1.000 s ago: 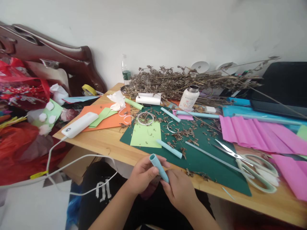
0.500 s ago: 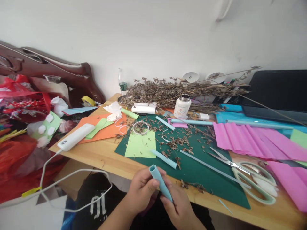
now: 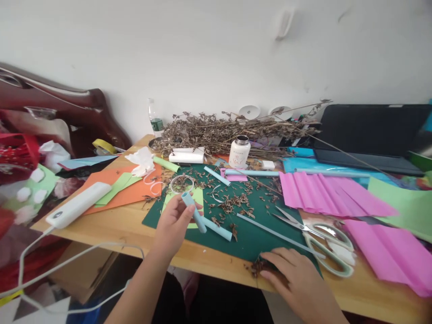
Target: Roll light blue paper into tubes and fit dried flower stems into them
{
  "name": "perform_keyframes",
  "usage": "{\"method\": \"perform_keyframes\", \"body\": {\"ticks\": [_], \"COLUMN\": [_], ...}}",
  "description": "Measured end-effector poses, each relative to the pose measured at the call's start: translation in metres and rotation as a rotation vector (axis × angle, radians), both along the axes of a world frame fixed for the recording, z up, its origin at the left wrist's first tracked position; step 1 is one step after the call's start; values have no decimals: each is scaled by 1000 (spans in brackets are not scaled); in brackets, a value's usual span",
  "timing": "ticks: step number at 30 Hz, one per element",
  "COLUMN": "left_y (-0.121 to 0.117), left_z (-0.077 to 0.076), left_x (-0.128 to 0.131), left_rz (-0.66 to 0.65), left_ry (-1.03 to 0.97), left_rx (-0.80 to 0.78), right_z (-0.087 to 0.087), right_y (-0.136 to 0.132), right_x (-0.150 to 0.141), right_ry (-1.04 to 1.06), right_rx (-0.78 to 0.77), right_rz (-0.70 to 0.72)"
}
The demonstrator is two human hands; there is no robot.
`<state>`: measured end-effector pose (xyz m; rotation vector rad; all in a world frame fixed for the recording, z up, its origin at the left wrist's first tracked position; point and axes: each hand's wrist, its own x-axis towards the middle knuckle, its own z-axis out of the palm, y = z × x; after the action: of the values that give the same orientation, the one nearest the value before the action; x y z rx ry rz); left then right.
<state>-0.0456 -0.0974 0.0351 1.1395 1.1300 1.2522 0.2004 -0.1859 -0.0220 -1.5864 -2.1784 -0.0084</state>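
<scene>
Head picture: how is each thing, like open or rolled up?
Scissors, open
White bottle, upright, uncapped
Clear bottle, upright
Laptop, open
Held tube, rolled, in left hand
Right hand, open, by leaf bits
Pink paper, creased
Dry stems, heaped
White device, wired

Held blue tube (image 3: 197, 218) looks like paper, smooth and matt. Green mat (image 3: 249, 245) matt, plastic-looking, on smooth wood tabletop (image 3: 128, 228); scissors (image 3: 303, 227) have shiny metal blades, plastic-looking handles; bottle (image 3: 239, 155) smooth, bare metal mouth. Dried stems (image 3: 209, 130) rough, matt; pink sheets (image 3: 324, 194) creased paper; blue wrap (image 3: 300, 164) glossy plastic; headboard (image 3: 89, 105) glossy dark wood.
</scene>
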Motion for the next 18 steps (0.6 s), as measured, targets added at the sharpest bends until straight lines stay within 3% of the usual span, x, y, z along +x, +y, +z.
{"method": "perform_keyframes", "body": {"ticks": [4, 10, 15, 18], "left_y": [18, 57, 84, 94], "left_z": [1, 4, -6, -17], "left_x": [14, 36, 48, 46], "left_rz": [-95, -204, -222, -198], "left_ry": [140, 652, 727, 786], "left_rx": [189, 353, 500, 556], "right_z": [-6, -13, -17, -4], "right_y": [-2, -5, -3, 14], "right_x": [-8, -10, -8, -1], "right_ry": [-44, -76, -10, 24], "right_rx": [-1, 40, 77, 119], "right_rz": [17, -26, -94, -84]}}
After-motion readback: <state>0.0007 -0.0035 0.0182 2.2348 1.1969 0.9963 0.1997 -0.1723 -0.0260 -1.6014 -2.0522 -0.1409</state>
